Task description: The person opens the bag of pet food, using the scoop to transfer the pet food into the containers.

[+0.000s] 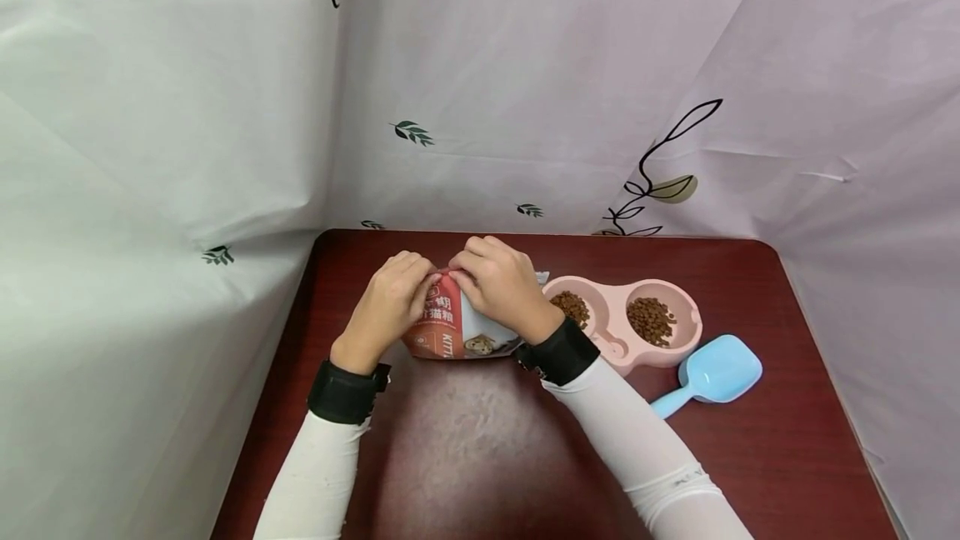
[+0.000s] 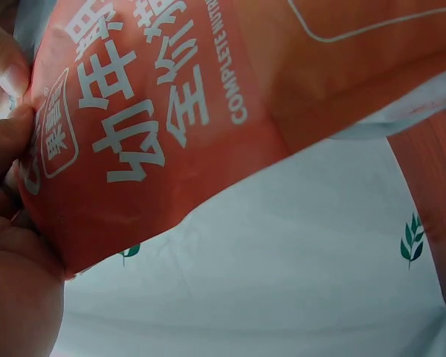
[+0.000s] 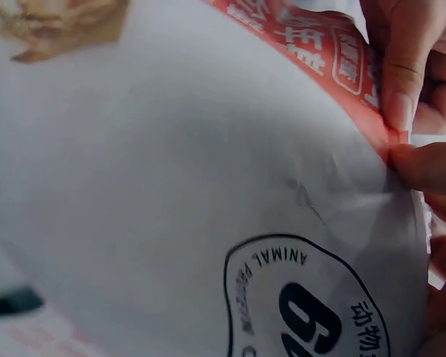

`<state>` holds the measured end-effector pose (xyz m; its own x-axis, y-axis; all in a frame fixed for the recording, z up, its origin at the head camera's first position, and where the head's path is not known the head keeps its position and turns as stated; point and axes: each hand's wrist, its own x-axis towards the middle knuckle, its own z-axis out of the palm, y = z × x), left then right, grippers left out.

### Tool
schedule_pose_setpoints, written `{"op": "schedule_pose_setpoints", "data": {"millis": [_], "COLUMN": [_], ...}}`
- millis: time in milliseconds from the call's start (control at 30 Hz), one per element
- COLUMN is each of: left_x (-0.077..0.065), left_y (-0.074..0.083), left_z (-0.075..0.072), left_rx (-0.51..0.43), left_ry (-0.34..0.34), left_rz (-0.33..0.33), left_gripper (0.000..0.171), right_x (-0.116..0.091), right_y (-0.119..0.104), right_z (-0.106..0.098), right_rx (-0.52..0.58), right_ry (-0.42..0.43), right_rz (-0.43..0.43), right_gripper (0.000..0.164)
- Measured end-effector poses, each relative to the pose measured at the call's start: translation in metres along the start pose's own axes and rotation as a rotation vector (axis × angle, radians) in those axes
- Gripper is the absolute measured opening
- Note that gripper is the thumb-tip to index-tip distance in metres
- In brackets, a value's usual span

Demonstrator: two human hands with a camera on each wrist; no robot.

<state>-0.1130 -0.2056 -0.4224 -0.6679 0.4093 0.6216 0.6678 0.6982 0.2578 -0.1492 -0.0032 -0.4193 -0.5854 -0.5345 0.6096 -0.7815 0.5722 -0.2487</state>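
A red and white bag of kitten food point(image 1: 442, 327) stands on the table between both hands. My left hand point(image 1: 392, 298) pinches its top edge near the left corner, thumb toward me. Close beside it, my right hand point(image 1: 501, 282) pinches the same top edge, the two thumbs almost meeting. In the left wrist view the bag's red panel point(image 2: 156, 141) with white lettering slants away from the fingers. The right wrist view shows the pale front point(image 3: 171, 163) of the bag and the fingertips of both hands along its rim.
Right of the bag sits a pink double bowl point(image 1: 617, 307) with brown kibble point(image 1: 651, 320) in both hollows, partly behind the right wrist. A light blue scoop point(image 1: 722, 369) lies beside it, its handle reaching to the right sleeve. Printed cloth point(image 1: 525, 90) hangs around the dark red table point(image 1: 787, 440).
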Motion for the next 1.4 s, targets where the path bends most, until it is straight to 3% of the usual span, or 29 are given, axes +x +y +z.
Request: {"op": "schedule_pose_setpoints", "data": {"millis": [133, 367, 567, 767, 1067, 1400], "left_x": [-0.001, -0.001, -0.004, -0.01, -0.019, -0.035], "left_y": [0.001, 0.002, 0.002, 0.001, -0.003, -0.008], "left_z": [-0.001, 0.0, -0.002, -0.003, -0.008, -0.01], "left_rx": [-0.003, 0.013, 0.071, 0.163, 0.199, 0.181], "left_ry": [-0.005, -0.005, -0.013, -0.021, 0.013, 0.098], "left_rz": [-0.001, 0.005, -0.015, -0.033, -0.036, -0.055], "left_gripper": [0.01, 0.007, 0.004, 0.016, 0.031, 0.063], "right_x": [0.001, 0.003, 0.001, -0.009, -0.028, -0.053], "right_y": [-0.002, -0.005, -0.006, 0.0, 0.017, 0.037], "right_z": [0.001, 0.005, 0.002, -0.015, -0.038, -0.059], "right_rx": [-0.017, -0.026, -0.075, -0.166, -0.068, -0.003], "right_ry": [-0.036, 0.005, -0.014, -0.043, -0.139, -0.209], "right_rz": [-0.02, -0.055, -0.046, -0.039, -0.025, 0.033], "right_gripper": [0.015, 0.013, 0.015, 0.024, 0.03, 0.046]}}
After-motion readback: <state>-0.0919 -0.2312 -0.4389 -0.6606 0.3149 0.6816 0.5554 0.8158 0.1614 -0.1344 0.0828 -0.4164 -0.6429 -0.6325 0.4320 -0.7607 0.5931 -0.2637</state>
